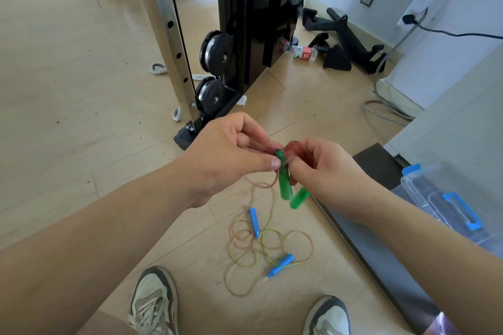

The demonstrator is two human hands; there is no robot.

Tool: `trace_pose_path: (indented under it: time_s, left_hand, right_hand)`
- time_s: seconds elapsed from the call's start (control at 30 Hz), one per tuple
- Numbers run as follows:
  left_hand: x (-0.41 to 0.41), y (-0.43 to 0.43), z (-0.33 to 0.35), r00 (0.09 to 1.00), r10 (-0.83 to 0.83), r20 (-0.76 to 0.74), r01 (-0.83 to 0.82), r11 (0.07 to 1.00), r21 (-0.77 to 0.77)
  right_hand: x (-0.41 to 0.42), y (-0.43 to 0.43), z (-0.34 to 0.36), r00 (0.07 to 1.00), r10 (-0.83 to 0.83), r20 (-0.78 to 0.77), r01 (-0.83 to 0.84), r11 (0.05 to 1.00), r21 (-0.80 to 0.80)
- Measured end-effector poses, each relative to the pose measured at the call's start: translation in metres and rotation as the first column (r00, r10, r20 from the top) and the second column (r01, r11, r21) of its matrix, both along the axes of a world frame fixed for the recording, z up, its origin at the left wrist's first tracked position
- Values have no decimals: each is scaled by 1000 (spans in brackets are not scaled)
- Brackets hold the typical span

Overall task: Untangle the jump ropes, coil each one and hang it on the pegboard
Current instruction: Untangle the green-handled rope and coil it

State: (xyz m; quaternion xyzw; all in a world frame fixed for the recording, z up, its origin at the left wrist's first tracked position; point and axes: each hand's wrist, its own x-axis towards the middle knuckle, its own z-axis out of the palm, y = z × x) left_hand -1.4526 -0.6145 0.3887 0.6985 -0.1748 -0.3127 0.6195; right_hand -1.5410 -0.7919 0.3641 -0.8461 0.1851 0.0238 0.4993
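A jump rope with two green handles [285, 183] and a thin reddish cord is held up in front of me. My left hand [226, 155] pinches the cord at the top of one green handle. My right hand [324, 168] grips a small coil of the reddish cord [295, 150], and the second green handle [298, 198] hangs below it. One loop of the cord droops toward the floor. A second rope with blue handles [254, 221] and a yellow-green cord lies tangled on the wooden floor [68, 117] between my shoes. No pegboard is in view.
A gym machine with a chrome upright [168, 35] and black pulleys [216, 51] stands ahead. A clear plastic box with blue latches [446, 198] sits on a dark mat at right. A bottle [302, 52], black handles and grey cables lie near the wall.
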Motion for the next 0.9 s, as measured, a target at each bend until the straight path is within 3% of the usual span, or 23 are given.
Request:
trace_pose_path:
  time_s: [0.17, 0.27, 0.43, 0.53, 0.63, 0.7, 0.8, 0.9]
  left_hand:
    - [1, 0, -4, 998, -31, 50, 29, 999, 27]
    - [2, 0, -7, 970, -70, 231, 49, 994, 95]
    - [3, 2, -9, 838, -173, 518, 73, 976, 207]
    - [2, 3, -10, 806, -176, 566, 54, 973, 226]
    - [2, 1, -7, 849, -98, 520, 2, 983, 181]
    - [2, -1, -4, 889, -20, 458, -36, 993, 113]
    - [0, -3, -7, 915, -6, 403, -32, 996, 89]
    - [-3, -4, -18, 864, -93, 494, 18, 988, 154]
  right_hand:
    - [-4, 1, 2, 997, 52, 54, -45, 991, -124]
    - [-4, 4, 3, 995, 63, 76, -48, 982, -185]
    - [0, 4, 2, 999, 48, -4, -48, 980, -191]
    - [2, 2, -1, 998, 44, -39, -50, 983, -176]
    - [2, 3, -4, 999, 46, -16, -48, 986, -158]
    - [2, 4, -4, 999, 26, 25, -24, 996, -82]
    - [2, 3, -1, 991, -67, 119, 36, 970, 241]
    - [3, -3, 0, 975, -121, 184, 22, 885, 466]
